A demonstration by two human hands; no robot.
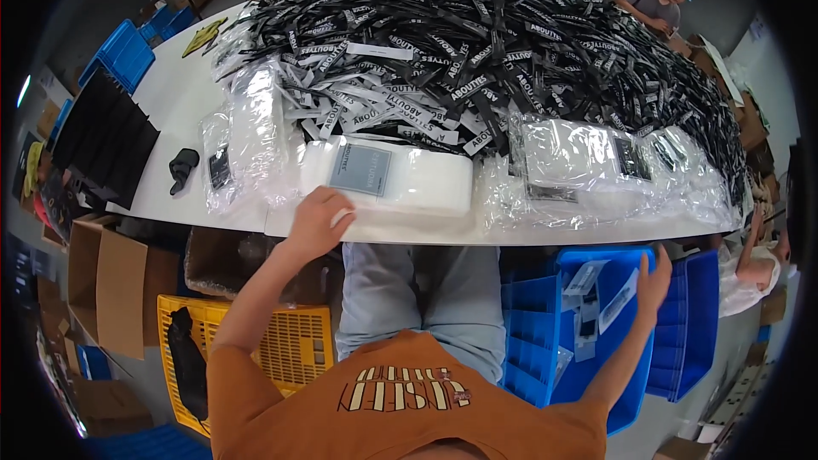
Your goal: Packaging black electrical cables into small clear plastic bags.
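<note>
Two hands, well apart, at a packet-laden desk

Left hand [322,220]: at the near edge of the desk [166,98], fingers loosely bent and parted from the thumb, nothing visibly gripped; just beside the near left corner of a white stack [434,181]. Contact cannot be told.

White stack: lying at the near edge, in front of the person; a grey packet [361,169] flat on its left part.

Right hand [653,283]: over the right side of a blue bin [626,409] below desk level, fingers extended, thumb apart. A pale packet [619,300] slants just beside it; whether they touch cannot be told. More packets lie inside the bin.

Heap of slim packets [562,60]: mostly black, some pale side up, behind the stack.

Clear-wrapped bundles: one left of the stack [256,132], others right [571,153].

Small black object [182,169]: on the desk, left.

Yellow crate [294,345]: below, left of the person's legs.
</note>
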